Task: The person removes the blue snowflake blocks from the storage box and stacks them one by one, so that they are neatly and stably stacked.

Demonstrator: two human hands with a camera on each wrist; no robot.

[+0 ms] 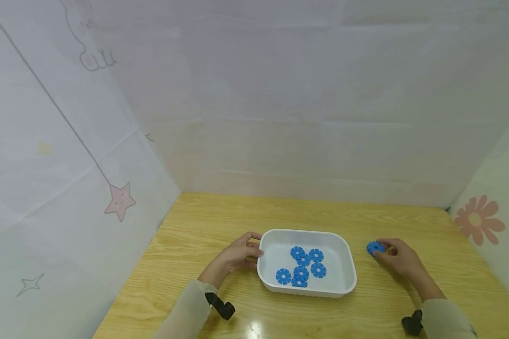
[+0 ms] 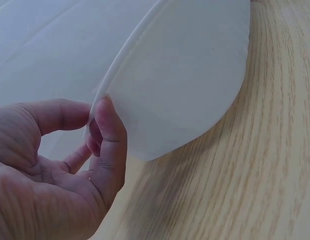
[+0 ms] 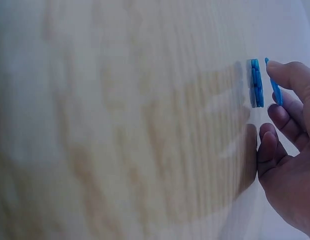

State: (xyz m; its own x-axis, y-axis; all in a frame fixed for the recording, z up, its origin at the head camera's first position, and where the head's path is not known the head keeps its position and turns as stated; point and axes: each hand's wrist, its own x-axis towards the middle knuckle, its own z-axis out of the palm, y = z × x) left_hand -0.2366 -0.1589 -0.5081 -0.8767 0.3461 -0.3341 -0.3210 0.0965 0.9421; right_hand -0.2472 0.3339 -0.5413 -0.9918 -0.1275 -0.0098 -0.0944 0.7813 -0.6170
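A white plastic tray [image 1: 348, 266] sits on the table with several blue notched discs [image 1: 318, 270] lying in it, some overlapping. At its left side, my left hand [image 1: 239, 254] pinches the rim between thumb and fingers; the left wrist view shows the rim [image 2: 111, 70] between them. To the right of the tray, my right hand [image 1: 400, 256] pinches a blue notched disc [image 3: 276, 89] by its edges. Close beneath that disc is a small stack of similar blue discs [image 3: 257, 83] on the tabletop, with a narrow gap showing in the right wrist view.
The wooden table [image 1: 220, 212] meets a pale cloth backdrop [image 1: 280, 155] at its back edge, and printed cloth also hangs at both sides. A black strap with a camera [image 1: 221, 307] is on the left wrist, another camera [image 1: 412, 324] on the right.
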